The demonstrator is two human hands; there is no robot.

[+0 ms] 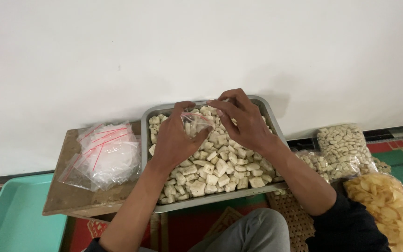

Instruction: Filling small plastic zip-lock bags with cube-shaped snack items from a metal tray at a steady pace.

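Teal plastic shows at the far left: a shallow tray (12,219) on the floor, with nothing visible in the part that is in view. Just beside it stands a low wooden board (68,193), and on that lies a stack of clear zip bags (106,156) with red seal strips, flat and unfilled as far as can be seen.

Next comes the metal pan (146,140), set against the white wall (201,46) and heaped with pale, cube-like snack pieces (220,168). Over the pan's far half the left hand (173,140) is curled around a small clear bag (196,123), fingers and thumb closed on it from the left. A few pieces already sit inside the bag, and it looks only partly filled. The right hand (243,121) meets it from the other side, fingertips pinched at the bag's upper edge near the red strip; whether it is holding the mouth open or pressing a piece in cannot be told.

To the right of the pan, on the patterned mat (397,149), lie larger sealed packs: two of small pale snacks (343,147) and, nearest the right edge, one of yellow chips (390,210).

Judging by what lies here, the bagging is at an early stage: the pan is close to full, many bags wait in the stack, no filled small bags are in sight, and the one in hand is not yet sealed.
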